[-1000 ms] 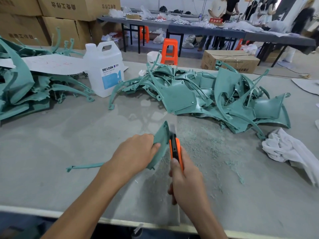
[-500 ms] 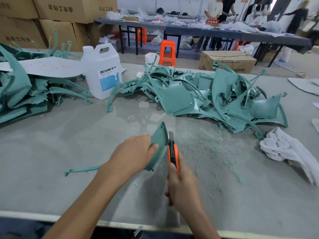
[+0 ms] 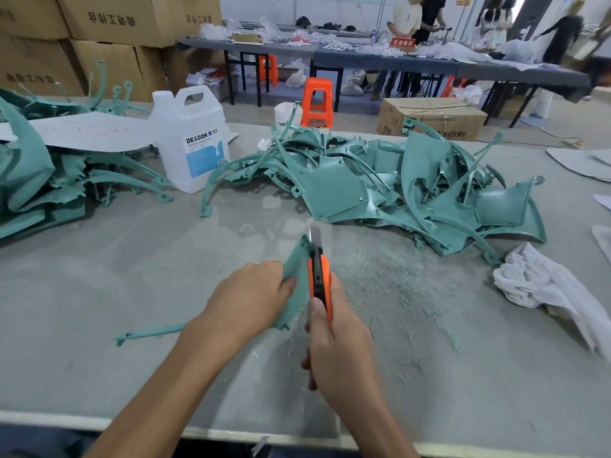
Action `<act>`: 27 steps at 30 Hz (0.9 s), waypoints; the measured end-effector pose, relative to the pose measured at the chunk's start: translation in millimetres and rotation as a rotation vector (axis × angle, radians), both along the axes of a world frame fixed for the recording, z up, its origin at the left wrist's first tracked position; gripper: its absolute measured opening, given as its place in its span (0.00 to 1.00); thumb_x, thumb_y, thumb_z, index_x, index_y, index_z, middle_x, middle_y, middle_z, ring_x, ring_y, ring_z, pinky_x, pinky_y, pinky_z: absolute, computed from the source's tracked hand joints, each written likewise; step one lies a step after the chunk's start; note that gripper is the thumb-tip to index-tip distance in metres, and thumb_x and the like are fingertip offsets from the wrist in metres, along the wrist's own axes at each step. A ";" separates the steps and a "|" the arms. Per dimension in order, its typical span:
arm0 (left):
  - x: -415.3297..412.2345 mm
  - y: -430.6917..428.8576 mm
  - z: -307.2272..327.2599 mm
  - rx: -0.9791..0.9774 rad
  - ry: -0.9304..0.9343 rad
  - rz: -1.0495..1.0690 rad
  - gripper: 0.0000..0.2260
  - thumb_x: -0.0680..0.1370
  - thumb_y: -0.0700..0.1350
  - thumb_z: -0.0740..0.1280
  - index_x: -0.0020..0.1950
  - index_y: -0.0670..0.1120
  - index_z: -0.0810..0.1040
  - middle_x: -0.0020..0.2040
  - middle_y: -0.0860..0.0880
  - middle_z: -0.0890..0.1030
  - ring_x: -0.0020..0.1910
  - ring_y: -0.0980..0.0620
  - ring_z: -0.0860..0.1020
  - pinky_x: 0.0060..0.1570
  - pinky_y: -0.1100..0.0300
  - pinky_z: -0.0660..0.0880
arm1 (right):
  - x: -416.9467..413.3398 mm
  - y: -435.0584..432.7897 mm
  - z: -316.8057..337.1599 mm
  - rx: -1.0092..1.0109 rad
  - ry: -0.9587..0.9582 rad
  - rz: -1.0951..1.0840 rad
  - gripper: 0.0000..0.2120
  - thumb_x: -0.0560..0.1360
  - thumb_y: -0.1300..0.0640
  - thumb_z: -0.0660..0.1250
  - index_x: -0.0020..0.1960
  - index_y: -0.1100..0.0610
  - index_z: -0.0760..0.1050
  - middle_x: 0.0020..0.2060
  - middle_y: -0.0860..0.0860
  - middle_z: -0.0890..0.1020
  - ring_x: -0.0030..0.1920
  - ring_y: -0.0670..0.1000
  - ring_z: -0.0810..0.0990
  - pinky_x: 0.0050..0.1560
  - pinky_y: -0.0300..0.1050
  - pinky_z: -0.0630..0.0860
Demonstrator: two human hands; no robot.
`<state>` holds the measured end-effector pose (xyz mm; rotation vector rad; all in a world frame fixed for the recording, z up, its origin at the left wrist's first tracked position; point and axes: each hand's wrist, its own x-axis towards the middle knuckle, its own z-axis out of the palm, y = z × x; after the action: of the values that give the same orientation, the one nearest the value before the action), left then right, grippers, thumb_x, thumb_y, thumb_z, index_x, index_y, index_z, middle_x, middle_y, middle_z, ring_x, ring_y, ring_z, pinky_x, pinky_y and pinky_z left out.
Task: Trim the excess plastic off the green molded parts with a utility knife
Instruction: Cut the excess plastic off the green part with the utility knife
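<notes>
My left hand (image 3: 251, 295) grips a green molded part (image 3: 296, 279) that stands on edge on the grey table (image 3: 132, 285); a thin green arm of the part trails left along the table. My right hand (image 3: 337, 345) holds an orange utility knife (image 3: 319, 276) with its blade pointing away, lying against the part's right edge near its top tip. Green shavings (image 3: 390, 279) are scattered just right of the knife. A big pile of green parts (image 3: 380, 190) lies beyond, and another pile (image 3: 43, 180) sits at the far left.
A white jug (image 3: 195, 140) labelled DEXCON stands between the piles. A white sheet (image 3: 86, 130) lies on the left pile. A white rag (image 3: 549, 285) lies at the right. Cardboard boxes (image 3: 109, 34), orange stools and people at long tables are behind.
The knife has slid forward along the part's right edge, its blade now near the top tip. My left hand keeps its hold on the part.
</notes>
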<state>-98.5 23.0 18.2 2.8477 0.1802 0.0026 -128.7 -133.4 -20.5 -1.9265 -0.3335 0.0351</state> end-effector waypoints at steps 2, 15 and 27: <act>0.1 0.1 0.2 0.024 -0.003 -0.014 0.16 0.83 0.59 0.57 0.40 0.50 0.68 0.40 0.47 0.77 0.39 0.45 0.75 0.38 0.53 0.71 | -1.5 0.9 13.0 0.094 -0.023 0.039 0.22 0.79 0.42 0.55 0.71 0.26 0.60 0.39 0.41 0.80 0.26 0.50 0.79 0.22 0.43 0.74; 13.2 47.1 -3.8 -0.552 0.117 0.033 0.13 0.77 0.58 0.70 0.50 0.49 0.78 0.38 0.52 0.83 0.34 0.53 0.81 0.37 0.54 0.78 | 13.9 -56.2 -63.2 -0.046 -0.055 -0.353 0.24 0.79 0.44 0.59 0.73 0.29 0.60 0.41 0.42 0.84 0.33 0.47 0.83 0.38 0.51 0.82; -11.2 42.6 -62.5 0.110 -0.096 -0.128 0.38 0.72 0.75 0.58 0.79 0.61 0.54 0.80 0.57 0.55 0.79 0.56 0.51 0.72 0.51 0.52 | 10.3 -55.7 -60.2 0.043 -0.042 -0.321 0.23 0.77 0.39 0.60 0.71 0.27 0.62 0.41 0.38 0.83 0.26 0.49 0.80 0.25 0.45 0.78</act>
<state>-109.7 65.6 -44.3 2.9551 -0.0229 0.1259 -118.4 -189.1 -80.7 -1.9195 -0.0491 -0.2223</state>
